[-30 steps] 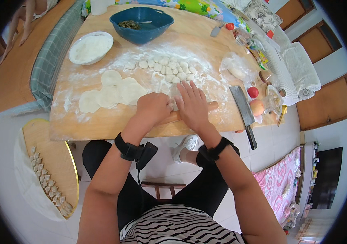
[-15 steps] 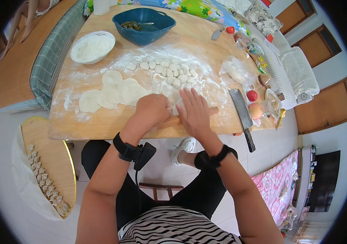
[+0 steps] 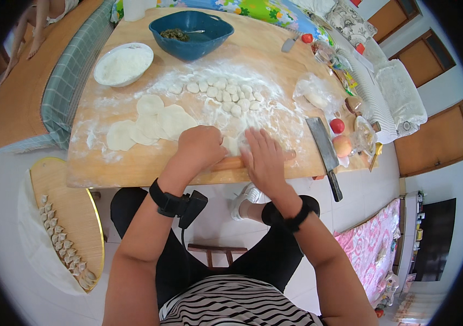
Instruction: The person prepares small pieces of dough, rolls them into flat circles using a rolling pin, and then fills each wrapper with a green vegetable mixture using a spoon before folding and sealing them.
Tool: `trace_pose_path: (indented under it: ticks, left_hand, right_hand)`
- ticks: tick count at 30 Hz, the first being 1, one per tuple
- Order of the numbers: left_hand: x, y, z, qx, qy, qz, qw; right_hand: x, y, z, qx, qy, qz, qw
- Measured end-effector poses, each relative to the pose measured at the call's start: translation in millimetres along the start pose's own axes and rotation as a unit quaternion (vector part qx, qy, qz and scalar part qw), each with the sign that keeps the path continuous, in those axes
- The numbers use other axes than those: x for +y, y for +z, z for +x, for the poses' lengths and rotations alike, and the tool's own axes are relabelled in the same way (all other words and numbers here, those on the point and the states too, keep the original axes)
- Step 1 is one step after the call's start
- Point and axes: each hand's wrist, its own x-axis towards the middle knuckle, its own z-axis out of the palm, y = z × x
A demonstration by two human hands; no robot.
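Note:
My left hand is closed at the near edge of the table, its fingertips at the edge of a small dough wrapper. Fingers stretched out, my right hand lies flat across a wooden rolling pin, whose right end sticks out past the palm. Part of the wrapper is hidden beneath my hands. Several rolled wrappers overlap on the floured board to the left of my left hand. Beyond my hands are several small dough pieces in a loose cluster.
A white bowl of flour and a blue basin with dark green filling stand at the back. A cleaver overhangs the right edge beside a tomato and an apple. Lower left, a round board bears several dumplings.
My right hand has shifted slightly toward me and to the right, with the rolling pin moving under it. The left hand stays nearly in place at the wrapper.

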Motion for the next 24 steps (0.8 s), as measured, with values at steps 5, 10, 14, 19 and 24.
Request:
trace_pose_path:
  ticks: [5,10,14,19,24]
  left_hand:
    - [-4.0,-0.5,4.9,0.018,-0.017,0.018,1.0]
    - [-17.1,13.8,6.4,0.057,0.004,-0.008,0.998]
    - [-27.3,5.9,5.2,0.086,0.008,-0.034,0.996]
    - [-44.9,-31.8,-4.2,0.161,-0.066,0.057,0.983]
    - [-34.3,-3.1,9.3,0.191,0.127,0.023,0.973]
  right_hand:
    - [-0.7,5.1,25.7,-0.012,0.029,-0.048,0.998]
    - [-21.3,-34.2,-38.5,-0.048,0.0,0.013,0.999]
    - [7.2,-36.9,-41.2,-0.06,0.014,0.018,0.998]
    - [64.5,-26.8,-32.3,0.049,0.051,0.017,0.997]
    - [69.0,-22.9,-28.2,0.119,0.026,0.026,0.992]
